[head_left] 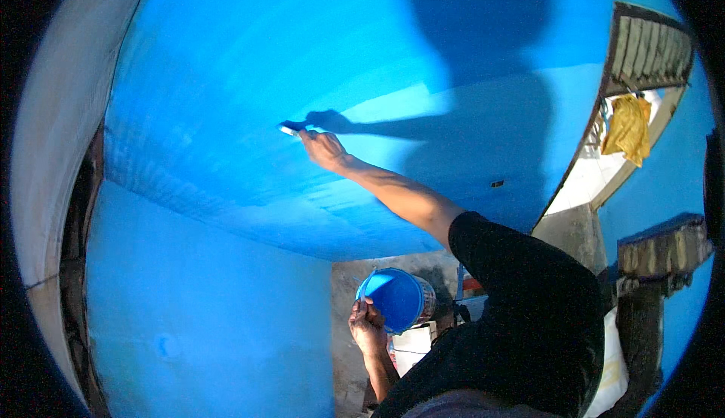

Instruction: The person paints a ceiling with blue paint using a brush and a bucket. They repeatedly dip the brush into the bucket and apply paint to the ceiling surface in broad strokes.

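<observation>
Stretched out toward the blue wall (249, 93), my right hand (323, 150) is closed around a paintbrush (288, 130). The brush's tip meets the wall's painted surface, and a dark shadow of hand and arm falls beside it. Lower down, my left hand (368, 329) grips a paint bucket (429, 297) at its near left edge. Whether the fingers hold the rim or the handle I cannot tell. Blue paint (393, 301) coats the bucket's inside, and the bucket is tilted toward me.
A second blue wall (204, 289) adjoins at lower left. To the right, a doorway has a yellow cloth (628, 129) hanging in it. A small wall socket (496, 184) sits below my shadow. A dark wooden piece (664, 252) stands at far right. White boxes (411, 346) lie beneath the bucket.
</observation>
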Demonstrator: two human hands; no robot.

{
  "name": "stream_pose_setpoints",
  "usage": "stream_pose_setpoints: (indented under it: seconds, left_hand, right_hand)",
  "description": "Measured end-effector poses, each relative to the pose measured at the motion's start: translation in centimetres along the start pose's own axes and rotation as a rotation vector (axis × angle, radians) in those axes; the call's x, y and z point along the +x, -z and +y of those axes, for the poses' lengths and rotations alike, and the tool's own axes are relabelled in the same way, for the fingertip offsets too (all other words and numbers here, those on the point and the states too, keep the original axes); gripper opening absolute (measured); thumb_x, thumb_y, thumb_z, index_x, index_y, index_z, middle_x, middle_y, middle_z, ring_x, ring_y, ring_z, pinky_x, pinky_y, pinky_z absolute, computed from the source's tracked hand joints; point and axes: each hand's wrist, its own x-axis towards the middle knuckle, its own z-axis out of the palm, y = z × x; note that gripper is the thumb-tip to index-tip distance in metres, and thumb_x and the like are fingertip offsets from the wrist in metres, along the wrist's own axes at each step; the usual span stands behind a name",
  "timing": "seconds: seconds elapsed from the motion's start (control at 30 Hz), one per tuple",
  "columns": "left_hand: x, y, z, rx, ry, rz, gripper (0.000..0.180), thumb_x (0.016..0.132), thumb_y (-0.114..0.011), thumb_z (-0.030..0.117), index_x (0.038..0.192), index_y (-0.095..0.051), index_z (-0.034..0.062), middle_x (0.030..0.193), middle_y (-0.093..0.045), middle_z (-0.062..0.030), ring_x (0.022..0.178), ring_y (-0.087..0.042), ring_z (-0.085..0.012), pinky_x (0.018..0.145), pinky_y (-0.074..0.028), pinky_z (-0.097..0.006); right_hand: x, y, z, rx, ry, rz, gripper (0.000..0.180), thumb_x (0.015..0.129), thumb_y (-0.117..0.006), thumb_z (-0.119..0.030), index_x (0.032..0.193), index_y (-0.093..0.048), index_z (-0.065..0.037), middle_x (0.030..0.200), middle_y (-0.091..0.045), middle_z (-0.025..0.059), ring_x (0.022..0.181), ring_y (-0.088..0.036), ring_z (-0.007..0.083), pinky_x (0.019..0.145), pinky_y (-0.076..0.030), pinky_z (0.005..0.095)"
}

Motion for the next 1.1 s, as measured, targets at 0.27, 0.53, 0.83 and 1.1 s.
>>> stream_pose_setpoints:
  seconds: [0.27, 0.53, 0.83, 1.1]
  left_hand:
    - [0.1, 1.2, -0.3, -0.227, 0.112, -0.092, 0.012, 0.089, -0.049, 0.013, 0.083, -0.055, 0.0036, 0.056, -0.029, 0.0072, 0.045, -0.024, -0.004, 0.04, -0.019, -0.021]
    - [-0.1, -0.7, 2.0, 0.011, 0.111, -0.124, 0.014, 0.09, -0.048, 0.012, 0.082, -0.056, 0.0031, 0.055, -0.033, 0.0062, 0.045, -0.028, -0.0039, 0.04, -0.019, -0.021]
    - [1.7, -2.4, 4.4, 0.154, 0.204, -0.326, 0.016, 0.09, -0.046, 0.016, 0.086, -0.057, 0.0053, 0.057, -0.034, 0.0065, 0.046, -0.028, -0.0039, 0.042, -0.021, -0.021]
    - [2.0, -5.0, 8.0, 0.2, 0.234, -0.595, 0.02, 0.088, -0.052, 0.025, 0.087, -0.059, 0.0059, 0.057, -0.035, 0.0083, 0.046, -0.025, -0.0032, 0.041, -0.017, -0.022]
  right_hand:
    - [-8.8, 18.3, 9.6, -0.153, -0.213, 0.27, 0.022, 0.082, -0.057, -0.009, 0.104, -0.06, -0.012, 0.09, -0.065, 0.014, 0.074, -0.063, 0.0343, 0.063, -0.052, 0.0403]
    - [-17.3, 39.7, 5.2, -0.497, -0.277, 0.465, 0.018, 0.087, -0.056, -0.007, 0.103, -0.059, -0.001, 0.084, -0.068, 0.0101, 0.069, -0.067, 0.0172, 0.059, -0.052, 0.0286]
    - [-18.6, 39.7, -8.0, 0.344, -0.59, -0.207, 0.016, 0.081, -0.063, -0.009, 0.097, -0.064, -0.007, 0.079, -0.067, 0.008, 0.068, -0.067, 0.0168, 0.056, -0.05, 0.0257]
    - [-18.6, 34.5, -11.9, 0.224, -0.223, -0.731, 0.014, 0.081, -0.059, -0.015, 0.093, -0.061, -0.007, 0.077, -0.064, 0.0082, 0.068, -0.065, 0.0212, 0.058, -0.047, 0.0322]
